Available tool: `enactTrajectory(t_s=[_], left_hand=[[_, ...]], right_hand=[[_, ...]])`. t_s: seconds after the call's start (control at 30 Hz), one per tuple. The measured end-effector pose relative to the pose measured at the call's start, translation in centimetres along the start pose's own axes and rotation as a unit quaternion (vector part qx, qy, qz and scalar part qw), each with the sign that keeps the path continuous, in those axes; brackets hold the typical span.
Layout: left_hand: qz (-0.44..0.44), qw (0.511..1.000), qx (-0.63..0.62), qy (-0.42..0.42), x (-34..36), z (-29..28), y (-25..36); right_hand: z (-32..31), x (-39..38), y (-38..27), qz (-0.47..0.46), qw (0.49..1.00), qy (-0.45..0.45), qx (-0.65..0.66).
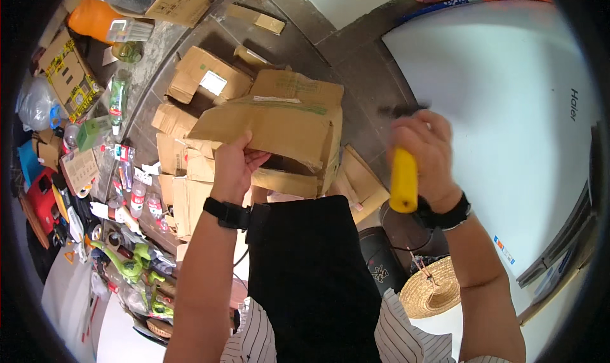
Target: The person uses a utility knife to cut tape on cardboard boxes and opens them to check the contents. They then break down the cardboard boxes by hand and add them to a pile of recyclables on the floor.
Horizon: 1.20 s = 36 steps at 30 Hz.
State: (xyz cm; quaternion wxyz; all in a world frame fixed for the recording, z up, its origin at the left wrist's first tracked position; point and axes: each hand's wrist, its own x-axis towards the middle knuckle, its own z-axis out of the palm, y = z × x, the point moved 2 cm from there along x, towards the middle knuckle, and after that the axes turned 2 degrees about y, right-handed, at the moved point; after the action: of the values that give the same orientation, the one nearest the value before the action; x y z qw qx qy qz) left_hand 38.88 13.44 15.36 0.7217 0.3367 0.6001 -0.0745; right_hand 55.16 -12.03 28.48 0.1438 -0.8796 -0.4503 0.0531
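Note:
My left hand [235, 166] grips the edge of a brown cardboard box [279, 118], thumb on top of a flap and fingers bent at the opening below it. The box is tilted, with its dark inside partly showing in front of me. To its right, raised and apart from it, my right hand [422, 150] is closed around a yellow-handled tool [404, 188]. The handle's butt points toward me, while the tool's dark far end is smeared by motion, so its kind cannot be made out.
More cardboard boxes [208, 77] lie on the dark tiled floor around the held one. Along the left stand plastic bottles [118, 99], an orange container [92, 21] and mixed clutter. A large white appliance [495, 109] fills the right side. A straw hat [435, 290] is near my right forearm.

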Motion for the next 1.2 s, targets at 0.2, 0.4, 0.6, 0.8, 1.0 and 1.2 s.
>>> enactTrajectory(t_s=[0.2, 0.4, 0.6, 0.8, 1.0, 1.2], left_hand=[[0.060, 0.995, -0.052, -0.065, -0.8, 3.2, -1.2], [0.205, 0.871, 0.366, -0.256, 2.2, 1.3, -5.8], [0.193, 0.634, 0.694, -0.282, 4.0, 1.8, -10.4], [0.247, 0.470, 0.801, -0.275, 6.1, 4.3, -9.3], [0.200, 0.447, 0.792, -0.365, 6.7, 6.5, -10.9], [0.451, 0.537, 0.686, -0.194, 9.1, 9.0, -13.0]], right_hand=[[7.9, -3.6, -1.2, 0.142, 0.946, -0.245, 0.157], [11.3, 0.6, -3.7, 0.202, 0.942, -0.184, 0.196], [16.4, 0.3, 1.2, 0.144, 0.952, -0.254, 0.093], [17.0, -2.0, 1.5, 0.108, 0.929, -0.352, 0.033], [16.5, -1.5, 2.5, 0.201, 0.957, -0.198, 0.062], [21.1, -1.5, 5.8, 0.124, 0.955, -0.271, 0.013]])
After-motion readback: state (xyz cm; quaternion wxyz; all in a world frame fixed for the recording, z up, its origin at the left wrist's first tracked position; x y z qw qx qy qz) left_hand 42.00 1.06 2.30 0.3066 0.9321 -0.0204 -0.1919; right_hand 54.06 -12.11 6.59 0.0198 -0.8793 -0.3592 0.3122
